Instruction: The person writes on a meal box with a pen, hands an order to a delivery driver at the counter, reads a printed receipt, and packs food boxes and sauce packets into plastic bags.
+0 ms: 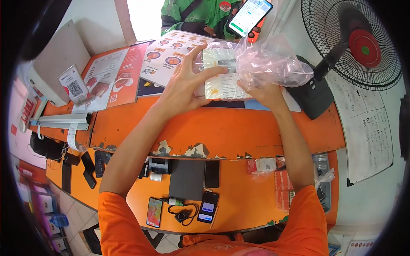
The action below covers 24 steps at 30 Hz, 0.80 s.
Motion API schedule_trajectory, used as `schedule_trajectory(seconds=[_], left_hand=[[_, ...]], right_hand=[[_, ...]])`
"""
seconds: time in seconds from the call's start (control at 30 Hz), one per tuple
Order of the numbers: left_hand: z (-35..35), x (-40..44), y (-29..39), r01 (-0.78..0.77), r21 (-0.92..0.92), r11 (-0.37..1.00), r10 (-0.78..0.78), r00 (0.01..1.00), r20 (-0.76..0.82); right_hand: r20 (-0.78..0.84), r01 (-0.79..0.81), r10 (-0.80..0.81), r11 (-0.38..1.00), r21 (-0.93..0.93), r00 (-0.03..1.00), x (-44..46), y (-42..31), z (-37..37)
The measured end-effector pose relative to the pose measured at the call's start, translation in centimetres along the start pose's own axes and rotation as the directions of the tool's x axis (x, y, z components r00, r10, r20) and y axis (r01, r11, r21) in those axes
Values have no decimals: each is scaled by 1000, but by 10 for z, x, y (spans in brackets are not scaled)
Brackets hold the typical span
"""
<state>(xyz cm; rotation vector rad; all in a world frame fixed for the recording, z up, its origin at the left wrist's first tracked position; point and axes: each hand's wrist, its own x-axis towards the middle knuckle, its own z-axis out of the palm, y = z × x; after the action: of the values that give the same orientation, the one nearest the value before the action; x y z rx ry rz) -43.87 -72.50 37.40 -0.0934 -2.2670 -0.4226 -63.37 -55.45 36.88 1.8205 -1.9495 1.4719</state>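
My left hand grips a pale yellow, box-like package with printed text, its thumb laid across the front and its fingers around the upper left edge. A clear plastic bag wraps the package and bunches out to the right. My right hand is closed on the lower part of the bag beside the package; its fingertips are partly hidden by plastic. Both hands are above the raised orange counter. Across it, a person in a green jacket holds up a phone with a lit screen.
Printed menu sheets and a QR code stand lie to the left. A black fan stands at the right. On the lower desk are a black laptop, a lit phone, another phone and a cable.
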Motion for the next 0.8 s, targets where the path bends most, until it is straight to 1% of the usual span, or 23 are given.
schedule_trajectory(seconds=[0.07, 0.17, 0.27, 0.37, 0.43, 0.5, 0.57, 0.67, 0.73, 0.8], left_hand=[[0, 0, 1, 1, 5, 1000, -1, 1000, 2], [0, 0, 1, 16, -21, 1000, -16, 1000, 4], [-1, 1, 1, 7, -38, 999, -7, 1000, -2], [-1, 2, 0, 14, -35, 999, -14, 1000, -5], [0, 1, 0, 15, -54, 998, -16, 1000, -15], [-1, 1, 0, 14, -61, 998, -15, 1000, -17], [-1, 1, 0, 7, -59, 998, -8, 1000, -15], [-3, 0, 0, 8, -68, 998, -9, 1000, -14], [-2, 0, 0, 12, -63, 998, -13, 1000, -15], [-2, 0, 0, 14, -64, 998, -15, 1000, -17]], right_hand=[[-9, 41, -41, 999, 14, 999, 0, 4, 1], [19, -75, 73, 993, 95, 997, -1, -4, 0], [39, 91, -86, 985, -144, 995, -3, 21, 0], [-5, 112, -113, 989, -97, 994, -2, 13, 1], [59, 67, -62, 993, -102, 996, -2, 18, -1], [71, 21, -16, 998, -64, 997, -2, 17, 1], [36, -26, 26, 1000, 13, 999, -1, 11, 1], [38, 25, -25, 999, 21, 999, 0, 11, 1], [112, 84, -76, 994, -76, 991, 0, 20, -2], [120, 88, -76, 991, -104, 990, 0, 19, -3]])
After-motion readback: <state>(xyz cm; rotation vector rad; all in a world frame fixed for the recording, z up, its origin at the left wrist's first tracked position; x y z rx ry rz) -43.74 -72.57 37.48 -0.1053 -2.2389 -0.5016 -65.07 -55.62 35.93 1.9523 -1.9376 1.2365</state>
